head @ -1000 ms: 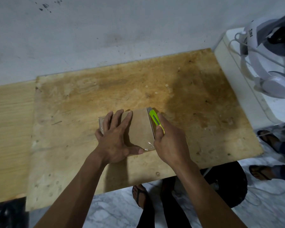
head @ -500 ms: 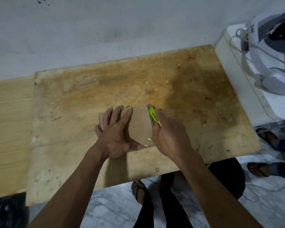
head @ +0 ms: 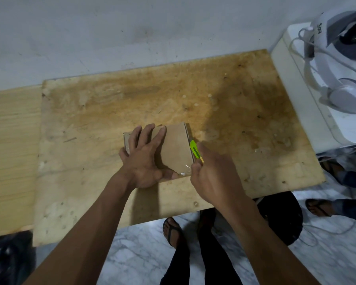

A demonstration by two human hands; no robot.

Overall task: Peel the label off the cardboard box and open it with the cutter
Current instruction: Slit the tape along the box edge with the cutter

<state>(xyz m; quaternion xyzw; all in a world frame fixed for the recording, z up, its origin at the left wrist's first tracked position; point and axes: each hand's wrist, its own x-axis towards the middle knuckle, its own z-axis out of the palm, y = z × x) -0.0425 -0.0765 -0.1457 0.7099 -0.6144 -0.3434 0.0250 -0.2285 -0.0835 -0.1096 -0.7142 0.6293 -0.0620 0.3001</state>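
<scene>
Cutter blade hiding against the box edge

The left hand [head: 144,161] is pressing flat, fingers spread, on the cardboard box [head: 175,149] lying on the stained plywood tabletop [head: 234,112]; the right hand [head: 214,177] is gripping the green cutter [head: 195,151] beside the box.

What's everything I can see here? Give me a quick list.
cardboard box: one, brown, middle of the board, lying flat
cutter: one, bright green, along the box's right edge
plywood board: one, stained tan, against the wall
white unit: one, white, right of the board
headset: one, white and grey, on the white unit
bystanders' sandalled feet: at least two, far right, on the marble floor
left hand: pressed flat on the box
right hand: gripping the cutter
own feet: sandalled, below the board's edge
</scene>
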